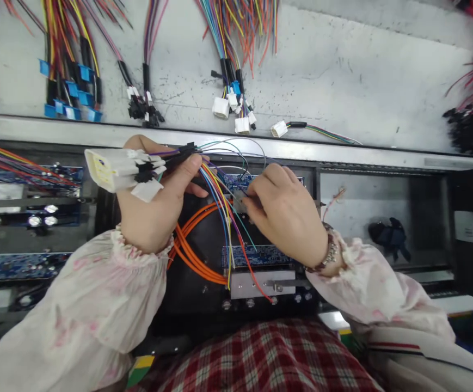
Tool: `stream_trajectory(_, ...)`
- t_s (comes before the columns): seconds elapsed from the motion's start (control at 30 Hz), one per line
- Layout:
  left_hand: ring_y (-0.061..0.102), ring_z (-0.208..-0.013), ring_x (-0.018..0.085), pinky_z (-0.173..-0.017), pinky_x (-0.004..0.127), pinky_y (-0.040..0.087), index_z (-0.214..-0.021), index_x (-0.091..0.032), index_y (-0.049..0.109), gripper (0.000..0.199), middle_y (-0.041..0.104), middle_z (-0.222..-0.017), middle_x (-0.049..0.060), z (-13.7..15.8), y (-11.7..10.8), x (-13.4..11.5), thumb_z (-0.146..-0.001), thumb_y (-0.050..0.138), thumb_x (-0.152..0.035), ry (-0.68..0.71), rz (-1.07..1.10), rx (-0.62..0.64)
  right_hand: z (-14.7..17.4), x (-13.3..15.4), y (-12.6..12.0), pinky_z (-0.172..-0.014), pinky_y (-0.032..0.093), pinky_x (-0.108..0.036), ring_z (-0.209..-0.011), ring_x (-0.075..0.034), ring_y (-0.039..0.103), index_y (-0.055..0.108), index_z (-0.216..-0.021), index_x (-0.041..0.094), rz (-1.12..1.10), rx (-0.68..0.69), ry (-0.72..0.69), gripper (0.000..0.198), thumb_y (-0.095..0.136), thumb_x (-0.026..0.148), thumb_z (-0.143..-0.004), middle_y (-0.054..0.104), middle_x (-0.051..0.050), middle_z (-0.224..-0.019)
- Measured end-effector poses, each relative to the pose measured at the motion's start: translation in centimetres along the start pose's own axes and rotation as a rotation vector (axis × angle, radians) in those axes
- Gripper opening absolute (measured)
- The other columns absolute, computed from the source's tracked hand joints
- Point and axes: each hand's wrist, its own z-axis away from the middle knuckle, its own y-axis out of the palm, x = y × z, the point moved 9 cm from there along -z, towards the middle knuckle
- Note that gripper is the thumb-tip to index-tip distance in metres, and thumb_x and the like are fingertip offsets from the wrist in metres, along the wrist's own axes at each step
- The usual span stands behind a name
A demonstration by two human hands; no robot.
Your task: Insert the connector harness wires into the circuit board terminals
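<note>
My left hand is closed around a wire harness near its black sleeve. White connectors on the harness stick out to the left over the wrist. Loose coloured wires fan out to the right and hang down over a black tray. My right hand pinches at a thin dark wire, just above a small grey part of a blue circuit board. Its fingertips partly hide what they grip. A coil of orange cable lies in the tray beneath the hands.
Bundles of harnesses with blue plugs, black plugs and white plugs lie on the grey bench behind. Another tray section with boards is at left. A dark object sits in the right compartment.
</note>
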Motion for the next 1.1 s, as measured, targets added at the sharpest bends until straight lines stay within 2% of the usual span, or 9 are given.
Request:
stream_trajectory(0.07, 0.073, -0.075, 0.02, -0.041, 0.024, 0.058, -0.088, -0.026, 0.049, 0.038, 0.067, -0.078, -0.001, -0.1, 0.1, 0.1, -0.073, 0.082, -0.014, -0.006, 0.013, 0.006, 0.3, -0.9, -0.6, -0.079, 0.049, -0.04, -0.089, -0.024, 0.058, 0.063, -0.084, 0.016, 0.012, -0.019, 0.041, 0.013, 0.051, 0.018, -0.09, 0.061, -0.011, -0.092)
stream_trajectory(0.17, 0.073, -0.078, 0.021, -0.042, 0.025, 0.059, -0.089, -0.026, 0.047, 0.039, 0.067, -0.079, -0.001, -0.1, 0.4, 0.1, -0.073, 0.082, -0.015, -0.016, 0.033, 0.02, 1.2, -3.5, -2.2, -0.069, 0.049, -0.035, -0.081, -0.021, 0.06, 0.063, -0.089, 0.018, 0.02, -0.13, 0.148, 0.011, 0.052, 0.019, -0.091, 0.063, -0.009, -0.088)
stream_trajectory(0.27, 0.074, -0.083, 0.024, -0.042, 0.025, 0.059, -0.088, -0.026, 0.045, 0.04, 0.068, -0.079, 0.0, -0.1, 0.5, 0.0, -0.073, 0.081, -0.016, -0.025, 0.035, 0.015, 1.2, -4.2, -2.5, -0.069, 0.05, -0.03, -0.078, -0.017, 0.065, 0.063, -0.095, 0.02, -0.072, -0.215, 0.149, 0.009, 0.054, 0.021, -0.092, 0.069, -0.005, -0.087)
stream_trajectory(0.37, 0.073, -0.08, 0.023, -0.044, 0.026, 0.061, -0.088, -0.027, 0.046, 0.038, 0.066, -0.08, 0.0, 0.1, 0.4, 0.0, -0.075, 0.081, -0.02, -0.031, -0.008, 0.008, 0.2, -4.0, -0.8, -0.069, 0.051, -0.027, -0.077, -0.014, 0.068, 0.062, -0.096, 0.021, -0.191, -0.189, 0.125, 0.008, 0.056, 0.021, -0.092, 0.071, -0.002, -0.086)
stream_trajectory(0.47, 0.072, -0.076, 0.021, -0.049, 0.029, 0.064, -0.088, -0.027, 0.048, 0.036, 0.064, -0.084, 0.001, 0.1, 0.3, -0.1, -0.075, 0.082, -0.023, -0.007, -0.058, 0.032, -0.4, -4.3, 0.5, -0.066, 0.05, -0.026, -0.073, -0.013, 0.068, 0.062, -0.093, 0.019, -0.208, -0.166, 0.143, 0.006, 0.058, 0.021, -0.09, 0.071, -0.001, -0.082)
stream_trajectory(0.57, 0.072, -0.075, 0.021, -0.048, 0.029, 0.064, -0.089, -0.027, 0.048, 0.036, 0.063, -0.084, 0.001, 0.1, 0.2, -0.1, -0.076, 0.082, -0.024, 0.01, -0.059, 0.035, -0.4, -4.6, 0.5, -0.065, 0.049, -0.025, -0.07, -0.013, 0.067, 0.062, -0.09, 0.019, -0.197, -0.181, 0.146, 0.004, 0.059, 0.02, -0.089, 0.07, 0.0, -0.08)
stream_trajectory(0.7, 0.071, -0.07, 0.021, -0.041, 0.025, 0.058, -0.086, -0.026, 0.045, 0.041, 0.066, -0.078, 0.0, -0.2, 0.1, 0.5, -0.073, 0.083, -0.023, -0.049, -0.003, 0.009, -0.3, -4.5, 0.4, -0.064, 0.048, -0.025, -0.068, -0.012, 0.067, 0.062, -0.088, 0.02, -0.214, -0.18, 0.154, 0.002, 0.06, 0.02, -0.087, 0.07, 0.0, -0.077)
stream_trajectory(0.8, 0.071, -0.07, 0.02, -0.042, 0.025, 0.058, -0.085, -0.025, 0.046, 0.04, 0.066, -0.078, 0.0, -0.3, 0.2, 0.5, -0.072, 0.083, -0.023, -0.055, 0.001, 0.014, -0.3, -4.6, 0.5, -0.062, 0.049, -0.025, -0.067, -0.013, 0.067, 0.062, -0.087, 0.019, -0.22, -0.18, 0.173, 0.004, 0.059, 0.022, -0.088, 0.07, 0.0, -0.077)
stream_trajectory(1.1, 0.073, -0.081, 0.025, -0.044, 0.029, 0.06, -0.086, -0.027, 0.048, 0.036, 0.065, -0.079, 0.001, -0.2, 0.1, 0.1, -0.075, 0.082, -0.022, 0.013, -0.035, 0.05, -0.3, -4.6, 0.6, -0.064, 0.049, -0.027, -0.07, -0.014, 0.067, 0.062, -0.092, 0.019, -0.164, -0.151, 0.19, 0.004, 0.062, 0.021, -0.089, 0.071, -0.001, -0.081)
